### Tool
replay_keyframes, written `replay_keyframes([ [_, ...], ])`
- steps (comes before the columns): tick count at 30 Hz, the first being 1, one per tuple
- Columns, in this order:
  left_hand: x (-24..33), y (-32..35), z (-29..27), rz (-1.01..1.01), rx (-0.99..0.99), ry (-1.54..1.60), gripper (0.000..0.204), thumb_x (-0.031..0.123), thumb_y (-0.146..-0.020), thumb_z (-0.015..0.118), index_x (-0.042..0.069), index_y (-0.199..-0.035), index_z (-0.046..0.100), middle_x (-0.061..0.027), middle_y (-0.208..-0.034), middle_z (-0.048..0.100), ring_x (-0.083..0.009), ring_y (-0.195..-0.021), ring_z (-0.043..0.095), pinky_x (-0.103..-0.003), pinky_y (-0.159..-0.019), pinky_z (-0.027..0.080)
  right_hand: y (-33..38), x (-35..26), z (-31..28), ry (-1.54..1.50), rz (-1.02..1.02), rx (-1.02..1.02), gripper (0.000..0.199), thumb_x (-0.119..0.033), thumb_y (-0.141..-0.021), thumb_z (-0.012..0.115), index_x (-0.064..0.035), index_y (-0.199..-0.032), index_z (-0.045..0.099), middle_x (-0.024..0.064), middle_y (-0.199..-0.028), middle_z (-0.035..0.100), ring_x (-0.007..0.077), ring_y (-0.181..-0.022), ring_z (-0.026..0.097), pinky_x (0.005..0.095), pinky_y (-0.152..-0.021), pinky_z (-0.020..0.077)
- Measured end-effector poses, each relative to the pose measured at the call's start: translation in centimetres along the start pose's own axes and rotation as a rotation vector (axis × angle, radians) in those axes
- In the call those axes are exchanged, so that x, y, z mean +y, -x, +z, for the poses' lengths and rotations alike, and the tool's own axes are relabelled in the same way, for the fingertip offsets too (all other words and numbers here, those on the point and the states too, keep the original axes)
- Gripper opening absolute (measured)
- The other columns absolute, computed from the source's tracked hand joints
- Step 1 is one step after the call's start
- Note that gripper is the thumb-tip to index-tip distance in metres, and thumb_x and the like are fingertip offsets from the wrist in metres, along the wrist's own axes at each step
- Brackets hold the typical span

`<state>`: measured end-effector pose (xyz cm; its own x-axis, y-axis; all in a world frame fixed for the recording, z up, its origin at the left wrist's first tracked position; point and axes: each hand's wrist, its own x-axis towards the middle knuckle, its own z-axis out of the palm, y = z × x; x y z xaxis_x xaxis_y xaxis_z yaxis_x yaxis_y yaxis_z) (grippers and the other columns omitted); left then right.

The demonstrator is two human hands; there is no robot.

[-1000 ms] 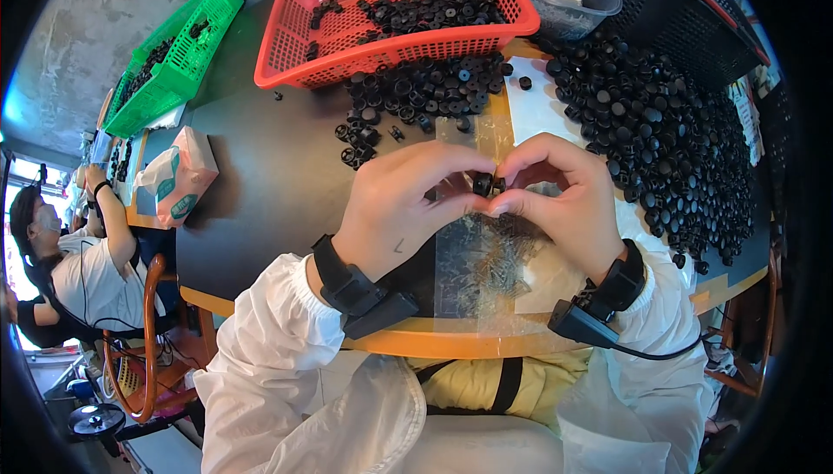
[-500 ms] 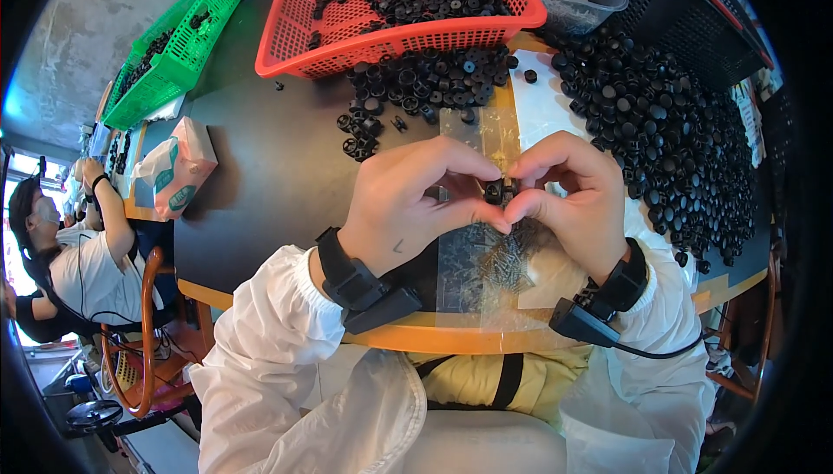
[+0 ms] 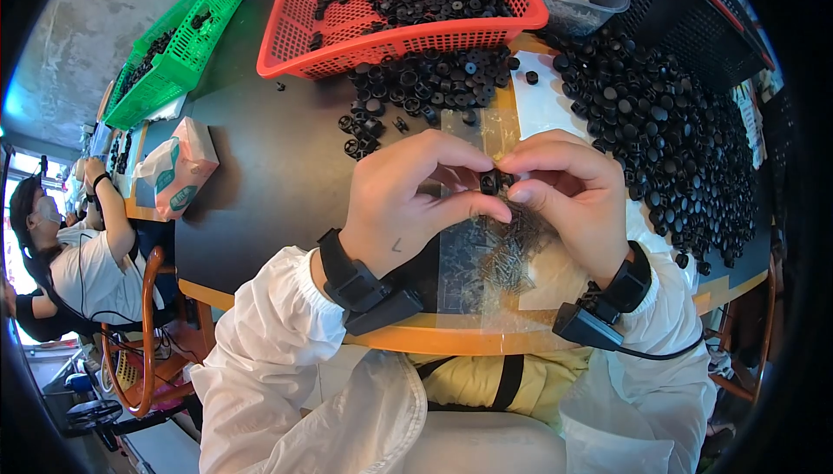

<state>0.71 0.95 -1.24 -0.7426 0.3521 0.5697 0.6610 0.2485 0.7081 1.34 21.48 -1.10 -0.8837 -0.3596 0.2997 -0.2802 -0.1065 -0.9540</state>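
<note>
The left hand (image 3: 392,192) is pinching a small black part (image 3: 489,183) above the worktop (image 3: 260,192), just beyond the metal pins (image 3: 508,267); the right hand (image 3: 577,194) is now shifting its narrow pinch on the right side, apparently adjusting grip.

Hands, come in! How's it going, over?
Left hand pinching black part. Right hand close against it. Loose pins nearer the body, not blocking.

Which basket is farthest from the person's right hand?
The green basket, at the upper left; the red basket and black basket both stand nearer the right hand.
</note>
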Motion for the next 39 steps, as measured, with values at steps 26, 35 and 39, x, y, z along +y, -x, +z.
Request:
replay_keyframes([
  [26, -0.6, -0.5, -0.4, 0.072, -0.004, -0.080, 0.041, 0.014, -0.062, 0.088, 0.004, -0.094, 0.066, -0.0081, -0.091, 0.065, -0.0162, -0.078, 0.062, -0.026, -0.060, 0.050, 0.0, 0.6, 0.1, -0.168, 0.147, 0.048, 0.022, 0.004, -0.079, 0.073, -0.0010, -0.098, 0.063, 0.0045, -0.101, 0.064, 0.0113, -0.094, 0.062, 0.0260, -0.086, 0.0521],
  [35, -0.3, -0.7, -0.3, 0.077, -0.018, -0.057, 0.040, 0.012, -0.063, 0.087, 0.003, -0.096, 0.066, -0.0085, -0.091, 0.065, -0.0169, -0.079, 0.062, -0.026, -0.062, 0.050, 0.0, 0.8, -0.1, -0.343, 0.202, 0.007, 0.019, 0.001, -0.081, 0.073, -0.0030, -0.097, 0.062, 0.0020, -0.097, 0.063, 0.0093, -0.093, 0.060, 0.0245, -0.083, 0.0506],
  [39, -0.7, -0.6, -0.3, 0.126, -0.023, -0.091, 0.037, 0.011, -0.063, 0.086, 0.002, -0.095, 0.068, -0.0088, -0.090, 0.064, -0.0176, -0.078, 0.062, -0.028, -0.062, 0.050, -0.1, 1.1, -0.2, -0.368, 0.245, -0.041, 0.018, -0.001, -0.082, 0.073, -0.0043, -0.094, 0.060, 0.0001, -0.094, 0.062, 0.0079, -0.090, 0.059, 0.0229, -0.079, 0.0499],
])
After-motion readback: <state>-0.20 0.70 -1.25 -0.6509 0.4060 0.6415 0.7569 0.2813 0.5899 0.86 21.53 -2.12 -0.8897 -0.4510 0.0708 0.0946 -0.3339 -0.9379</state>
